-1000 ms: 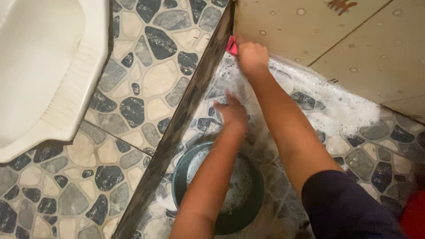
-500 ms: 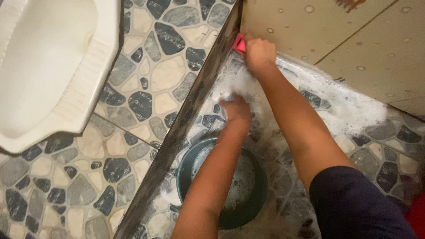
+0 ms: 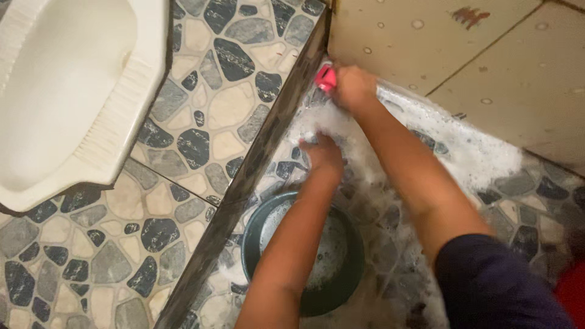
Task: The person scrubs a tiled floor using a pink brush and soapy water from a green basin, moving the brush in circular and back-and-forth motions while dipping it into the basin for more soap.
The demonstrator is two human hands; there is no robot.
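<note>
My right hand (image 3: 352, 86) is closed around a red scrubbing brush (image 3: 325, 77), pressed into the corner where the pebble-pattern floor meets the beige wall tiles (image 3: 426, 42). My left hand (image 3: 323, 153) rests flat on the wet, foamy floor just below, fingers together, holding nothing that I can see. White soap foam (image 3: 475, 152) covers the floor along the wall. A dark green bowl (image 3: 347, 277) with sudsy water sits under my left forearm.
A dark raised step edge (image 3: 256, 164) runs diagonally through the view. On the upper level to the left sits a white squat toilet pan (image 3: 67, 91) among pebble-pattern tiles (image 3: 201, 122). A red object (image 3: 573, 298) shows at the right edge.
My right hand with the brush has slid slightly down and back from the wall corner. The left hand stays planted on the foamy floor.
</note>
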